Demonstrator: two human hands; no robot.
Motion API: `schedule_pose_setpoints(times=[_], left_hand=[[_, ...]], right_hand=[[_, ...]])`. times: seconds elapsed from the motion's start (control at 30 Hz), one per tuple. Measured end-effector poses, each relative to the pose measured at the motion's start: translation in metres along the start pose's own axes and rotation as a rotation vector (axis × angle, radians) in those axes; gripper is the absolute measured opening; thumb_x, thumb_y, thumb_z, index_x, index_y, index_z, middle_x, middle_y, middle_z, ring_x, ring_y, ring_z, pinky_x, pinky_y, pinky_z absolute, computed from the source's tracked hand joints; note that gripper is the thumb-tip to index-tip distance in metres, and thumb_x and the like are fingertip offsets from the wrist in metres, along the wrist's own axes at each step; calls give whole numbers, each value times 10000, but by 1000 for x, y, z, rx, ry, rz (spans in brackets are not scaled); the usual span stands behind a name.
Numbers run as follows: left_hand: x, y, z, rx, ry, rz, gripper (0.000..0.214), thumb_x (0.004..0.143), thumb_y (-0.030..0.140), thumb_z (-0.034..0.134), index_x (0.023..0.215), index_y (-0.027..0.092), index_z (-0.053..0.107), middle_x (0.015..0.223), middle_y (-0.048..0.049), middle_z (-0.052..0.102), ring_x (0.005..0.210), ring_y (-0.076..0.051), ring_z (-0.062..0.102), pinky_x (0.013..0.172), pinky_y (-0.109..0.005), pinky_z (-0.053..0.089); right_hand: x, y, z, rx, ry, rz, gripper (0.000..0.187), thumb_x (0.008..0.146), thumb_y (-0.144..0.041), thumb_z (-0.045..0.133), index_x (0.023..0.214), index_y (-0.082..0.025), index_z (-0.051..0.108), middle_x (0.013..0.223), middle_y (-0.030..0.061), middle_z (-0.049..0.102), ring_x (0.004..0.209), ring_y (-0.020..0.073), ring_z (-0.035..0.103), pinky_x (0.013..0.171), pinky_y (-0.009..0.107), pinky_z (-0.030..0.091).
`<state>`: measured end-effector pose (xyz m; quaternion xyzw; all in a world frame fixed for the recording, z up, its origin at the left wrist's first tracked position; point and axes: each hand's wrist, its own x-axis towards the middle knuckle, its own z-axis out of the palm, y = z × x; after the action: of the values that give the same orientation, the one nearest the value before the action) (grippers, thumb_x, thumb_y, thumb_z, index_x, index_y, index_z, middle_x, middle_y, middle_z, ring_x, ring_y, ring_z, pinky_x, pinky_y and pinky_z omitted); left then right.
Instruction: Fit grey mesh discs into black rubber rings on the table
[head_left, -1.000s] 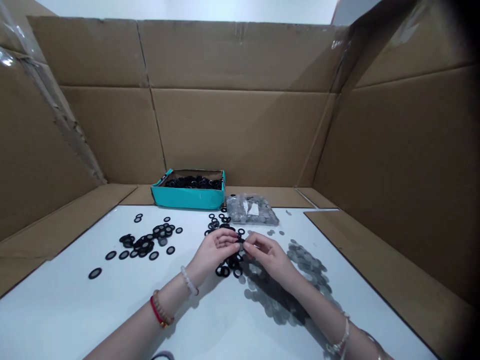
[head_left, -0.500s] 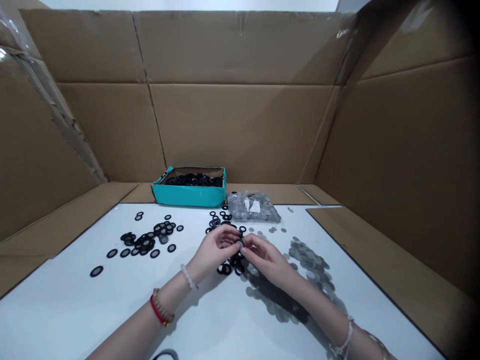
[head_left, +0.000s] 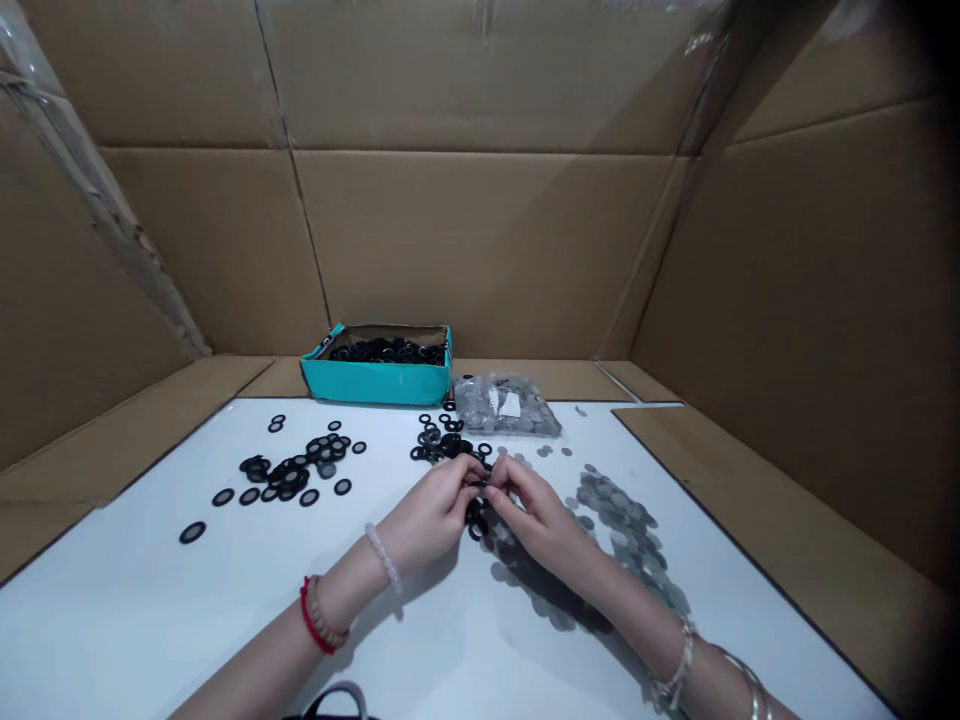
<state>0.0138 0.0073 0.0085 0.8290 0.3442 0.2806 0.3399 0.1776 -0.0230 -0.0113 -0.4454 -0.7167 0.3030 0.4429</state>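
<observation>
My left hand [head_left: 429, 517] and my right hand [head_left: 535, 515] meet at the fingertips above the white table. Both pinch a small black ring [head_left: 484, 483], mostly hidden by the fingers. Just below them lie a few black rubber rings [head_left: 475, 522], partly under my hands. A looser cluster of black rings [head_left: 442, 444] sits ahead of my hands, and another [head_left: 289, 478] lies further left. To the right of my right hand spreads a patch of thin grey metal discs [head_left: 615, 525].
A teal cardboard box [head_left: 375, 383] full of black rings and a clear plastic bag of grey discs [head_left: 507, 406] stand at the far edge of the white table [head_left: 150, 600]. Brown cardboard walls [head_left: 480, 250] surround it. A dark strap [head_left: 334, 702] shows at the bottom.
My fingertips have drawn closer together around the small ring. The whole scene sits slightly higher in the picture, and more of the dark strap shows at the bottom edge.
</observation>
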Motion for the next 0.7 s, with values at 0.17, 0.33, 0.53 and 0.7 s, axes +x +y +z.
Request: schedule_pose_setpoints(times=[0.17, 0.33, 0.53, 0.7], left_hand=[[1, 0, 4, -130, 87, -20, 188, 848, 192, 380, 965, 182, 526, 970, -75, 597, 938, -192, 540, 821, -291, 420], [7, -7, 14, -468, 215, -129, 148, 782, 200, 500, 926, 166, 513, 911, -56, 576, 897, -168, 552, 817, -284, 440], [11, -10, 15, -732, 218, -274, 245, 709, 266, 602, 904, 154, 506, 833, -33, 554, 758, -138, 565, 700, -267, 469], [9, -13, 8, -498, 187, -126, 209, 726, 242, 589, 913, 166, 538, 898, -51, 582, 844, -164, 564, 776, -294, 453]], right_hand=[[1, 3, -1, 13, 41, -10, 169, 861, -271, 420, 709, -203, 390, 693, -18, 411, 642, 137, 393, 606, 247, 331], [2, 5, -1, 18, -12, 34, 180, 868, -301, 435, 719, -201, 415, 691, -21, 445, 634, 129, 416, 615, 244, 345], [5, 7, 1, 128, -14, 60, 145, 851, -342, 485, 875, -201, 507, 805, 10, 527, 728, 149, 500, 657, 247, 391], [6, 8, 0, 67, -51, 56, 148, 860, -328, 465, 811, -198, 515, 766, 3, 518, 717, 150, 489, 654, 251, 373]])
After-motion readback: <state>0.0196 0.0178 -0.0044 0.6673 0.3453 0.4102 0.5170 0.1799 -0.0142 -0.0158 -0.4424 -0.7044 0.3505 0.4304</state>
